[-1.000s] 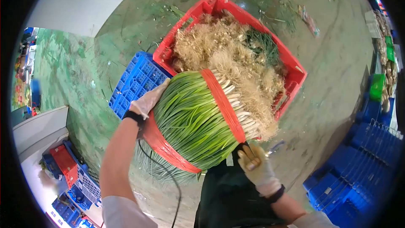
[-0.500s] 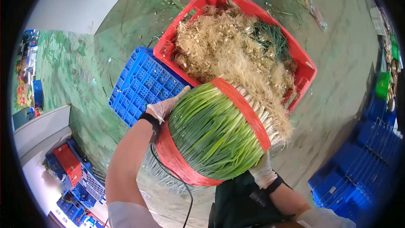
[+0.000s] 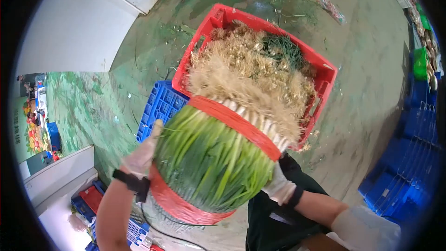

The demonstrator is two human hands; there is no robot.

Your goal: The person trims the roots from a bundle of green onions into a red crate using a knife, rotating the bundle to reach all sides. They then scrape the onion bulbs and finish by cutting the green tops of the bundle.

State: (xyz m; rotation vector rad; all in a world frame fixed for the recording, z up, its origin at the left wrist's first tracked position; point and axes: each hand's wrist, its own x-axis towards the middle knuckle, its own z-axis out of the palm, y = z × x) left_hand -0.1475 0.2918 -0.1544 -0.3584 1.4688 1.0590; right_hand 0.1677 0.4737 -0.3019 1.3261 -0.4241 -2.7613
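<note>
A big round bundle of scallions [image 3: 213, 158], wrapped with red bands [image 3: 239, 128] near its root end and its leaf end, is held up between my hands. My left hand [image 3: 139, 159], in a pale glove, grips its left side, with some fingers hidden behind. Gloved too, my right hand [image 3: 280, 187] holds the right side below the upper band; its fingertips are out of sight. The bundle's pale roots [image 3: 241, 88] overlap the near side of a red crate [image 3: 326, 76], which contains trimmed roots [image 3: 283, 83] and some dark green leaves [image 3: 283, 46].
Beside the red crate, a blue crate [image 3: 160, 104] lies partly behind the bundle. Scraps and a crumpled wrapper [image 3: 331, 8] litter the green floor. Blue containers [image 3: 399, 172] stand at the right, a white panel [image 3: 79, 23] at upper left. A black cord [image 3: 162, 234] hangs below my left wrist.
The bundle has turned counterclockwise and shifted left, with both hands still on it. My left hand has moved left and down. The view has shifted, and less of the blue crate shows.
</note>
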